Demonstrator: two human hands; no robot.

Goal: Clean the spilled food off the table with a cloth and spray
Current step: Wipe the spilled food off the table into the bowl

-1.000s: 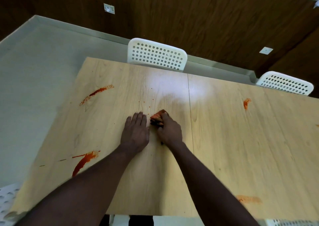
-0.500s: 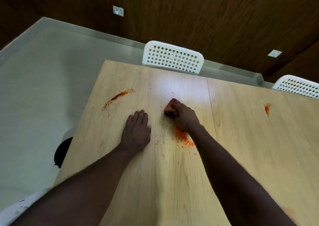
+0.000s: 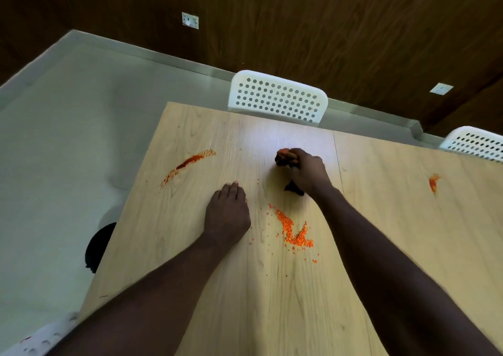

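Note:
My right hand [image 3: 306, 172] grips a bunched dark cloth [image 3: 284, 158], stained orange, and presses it on the light wooden table [image 3: 381, 247] near the far middle. My left hand [image 3: 227, 214] rests flat on the table, fingers straight, to the left of the cloth. A pile of orange crumbs [image 3: 294, 233] lies between my two forearms. A red sauce smear [image 3: 187, 165] streaks the table's left side. A small orange smear [image 3: 433, 183] marks the right side. No spray bottle is in view.
A white perforated chair [image 3: 277, 97] stands at the far edge, and a second one [image 3: 473, 142] at the far right. A dark round object [image 3: 98, 244] sits on the grey floor by the table's left edge. A dark wood wall [image 3: 299, 23] stands behind.
My right hand has pushed the cloth away from me, leaving orange crumbs behind it. My left hand stays flat in place. The view has shifted left.

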